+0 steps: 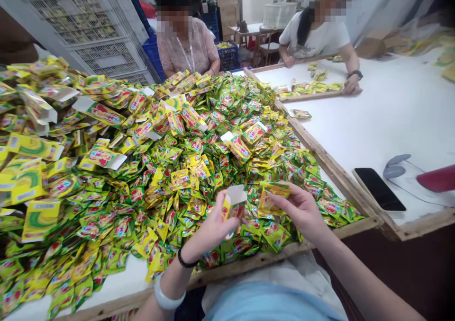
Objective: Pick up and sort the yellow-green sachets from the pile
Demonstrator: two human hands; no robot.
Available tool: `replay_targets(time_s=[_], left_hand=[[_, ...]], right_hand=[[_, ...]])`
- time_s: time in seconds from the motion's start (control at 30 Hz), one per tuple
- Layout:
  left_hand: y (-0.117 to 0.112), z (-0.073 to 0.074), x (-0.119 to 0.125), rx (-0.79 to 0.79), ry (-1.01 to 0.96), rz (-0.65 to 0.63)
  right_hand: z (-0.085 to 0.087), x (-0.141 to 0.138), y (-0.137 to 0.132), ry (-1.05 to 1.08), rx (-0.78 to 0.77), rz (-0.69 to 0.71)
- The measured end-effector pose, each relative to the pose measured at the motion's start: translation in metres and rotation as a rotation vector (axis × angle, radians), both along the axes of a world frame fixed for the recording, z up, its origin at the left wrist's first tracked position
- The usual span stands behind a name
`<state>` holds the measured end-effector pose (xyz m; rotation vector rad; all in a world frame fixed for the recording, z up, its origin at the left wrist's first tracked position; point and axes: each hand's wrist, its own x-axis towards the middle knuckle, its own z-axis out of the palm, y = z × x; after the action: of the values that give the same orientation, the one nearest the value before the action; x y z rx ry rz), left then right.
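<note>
My left hand [212, 227] is closed round a small yellow carton [234, 203] held upright with its white top flap open. Just to its right, my right hand [299, 208] pinches a small stack of yellow-green sachets [272, 198] level with the carton's mouth. Both hands hover over the near edge of a huge heap of green and yellow sachets [199, 160] spread across a white table with a wooden rim [249, 264]. A dark bead bracelet and a pale bangle sit on my left wrist.
Filled and flat cartons [31, 146] pile up at the left of the heap. A black phone [379, 188] lies on the adjoining white table at right. Two other people sit at the far side; one handles sachets [313, 86] on that table. Wire crates stand behind.
</note>
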<state>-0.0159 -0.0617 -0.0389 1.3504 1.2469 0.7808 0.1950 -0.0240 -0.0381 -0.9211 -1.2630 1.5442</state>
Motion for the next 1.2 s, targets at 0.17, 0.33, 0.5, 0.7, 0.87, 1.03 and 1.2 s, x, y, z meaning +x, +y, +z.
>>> replay_targets(time_s=[0.17, 0.33, 0.5, 0.7, 0.87, 1.03, 1.2], left_hand=[[-0.007, 0.004, 0.021, -0.291, -0.352, -0.182], [-0.014, 0.005, 0.021, -0.263, -0.280, -0.132], [-0.013, 0.003, 0.021, -0.227, -0.263, -0.170], [-0.013, 0.007, 0.023, -0.153, -0.239, -0.165], [-0.020, 0.003, 0.029, -0.125, -0.045, -0.212], [-0.022, -0.005, 0.024, -0.251, -0.138, -0.254], [-0.024, -0.006, 0.019, -0.291, -0.198, -0.254]], right_hand=[[0.025, -0.007, 0.005, -0.235, 0.464, 0.094], [0.025, 0.003, 0.004, -0.509, 0.789, 0.391], [0.029, 0.010, -0.004, -0.417, 0.762, 0.265], [0.027, 0.004, -0.004, -0.409, 0.614, 0.297], [0.032, 0.006, -0.017, -0.767, 0.597, 0.496], [0.037, 0.018, -0.016, -0.653, 0.464, 0.536], [0.020, 0.015, -0.022, -0.505, 0.476, 0.496]])
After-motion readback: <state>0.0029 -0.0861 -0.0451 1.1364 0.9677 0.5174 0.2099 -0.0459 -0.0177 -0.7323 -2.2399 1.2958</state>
